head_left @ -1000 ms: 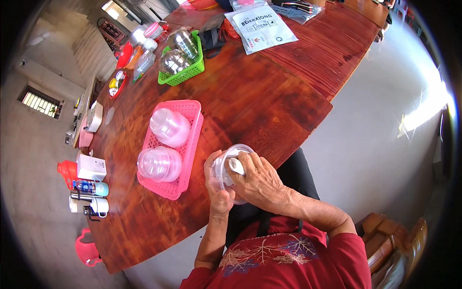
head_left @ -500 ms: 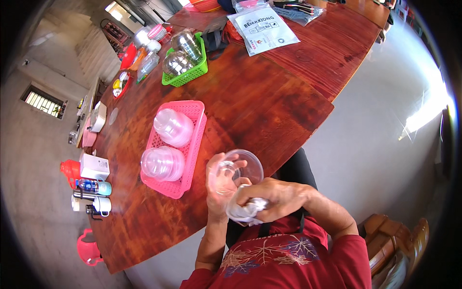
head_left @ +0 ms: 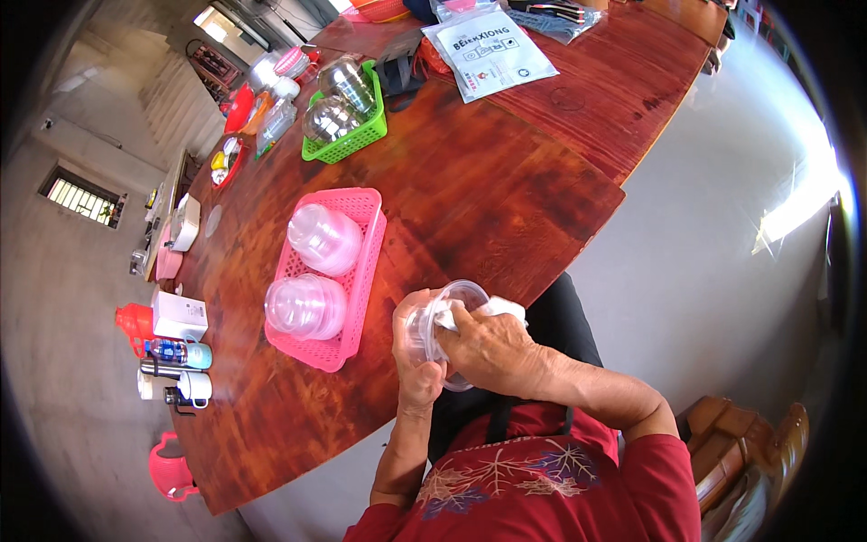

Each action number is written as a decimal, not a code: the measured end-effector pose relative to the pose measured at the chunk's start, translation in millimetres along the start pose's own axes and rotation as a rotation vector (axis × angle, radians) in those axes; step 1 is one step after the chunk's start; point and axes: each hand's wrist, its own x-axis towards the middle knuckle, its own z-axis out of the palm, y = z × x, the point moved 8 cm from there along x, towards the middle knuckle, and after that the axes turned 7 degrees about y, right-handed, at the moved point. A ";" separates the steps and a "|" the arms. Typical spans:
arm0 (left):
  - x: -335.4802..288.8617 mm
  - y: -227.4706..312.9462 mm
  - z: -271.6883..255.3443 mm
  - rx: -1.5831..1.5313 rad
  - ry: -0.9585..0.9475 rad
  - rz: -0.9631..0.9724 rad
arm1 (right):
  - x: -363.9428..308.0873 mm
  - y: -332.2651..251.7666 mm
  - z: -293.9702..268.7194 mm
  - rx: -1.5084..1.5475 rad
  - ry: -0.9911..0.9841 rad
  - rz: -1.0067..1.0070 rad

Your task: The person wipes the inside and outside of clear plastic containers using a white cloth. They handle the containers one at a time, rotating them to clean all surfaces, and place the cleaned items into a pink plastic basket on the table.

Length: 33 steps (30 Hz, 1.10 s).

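Observation:
Over the near edge of the wooden table, my left hand (head_left: pixel 413 361) is wrapped round a clear plastic bowl (head_left: pixel 462 291), tilted with its mouth toward the right. My right hand (head_left: pixel 492 350) grips a white cloth (head_left: pixel 506 310) and has its fingers inside the bowl, pressing part of the cloth against the inner wall. The fingertips are partly hidden by the bowl and cloth. To the left of my hands, a pink plastic basket (head_left: pixel 363 307) holds two upside-down stacks of clear bowls, the near stack (head_left: pixel 307 307) and the far stack (head_left: pixel 323 238).
Farther back stands a green basket (head_left: pixel 368 135) with clear domed containers. A white plastic packet (head_left: pixel 492 56) lies at the far side. Along the left edge are a white box (head_left: pixel 179 315), a white mug (head_left: pixel 194 387) and several bottles. A wooden chair (head_left: pixel 745 452) is at my right.
My right hand has moved up with the cloth, from the bowl's near rim into its mouth. The bowl has turned so that its opening faces right.

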 end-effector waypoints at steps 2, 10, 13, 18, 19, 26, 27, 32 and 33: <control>0.9 -1.5 -2.7 0.019 -0.034 0.001 | 0.0 -2.9 1.8 0.140 -0.101 -0.037; 2.5 11.8 14.8 -0.086 -0.057 -0.007 | -7.6 -15.9 -15.8 0.700 -0.039 -0.206; 6.3 6.1 -4.8 -0.225 -0.013 -0.028 | -16.6 -12.9 -26.1 0.700 -0.009 -0.231; 10.7 4.3 -23.8 -0.484 0.038 -0.063 | -42.5 46.5 -56.9 1.051 0.412 0.169; 10.9 3.5 -16.1 -0.496 0.023 -0.070 | -48.5 63.9 -53.0 1.223 0.544 0.389; 9.7 -0.8 25.2 -0.476 -0.028 0.042 | -28.6 66.4 -16.4 1.248 0.550 0.555; 9.5 -1.7 24.7 -0.485 -0.042 0.035 | -27.5 71.2 -14.7 1.192 0.548 0.538; 0.4 23.3 -5.3 0.374 0.348 0.330 | -29.4 92.3 -40.3 0.633 0.774 0.524; -9.0 39.5 -1.6 0.742 0.405 0.498 | -30.3 91.5 -49.8 0.466 0.842 0.449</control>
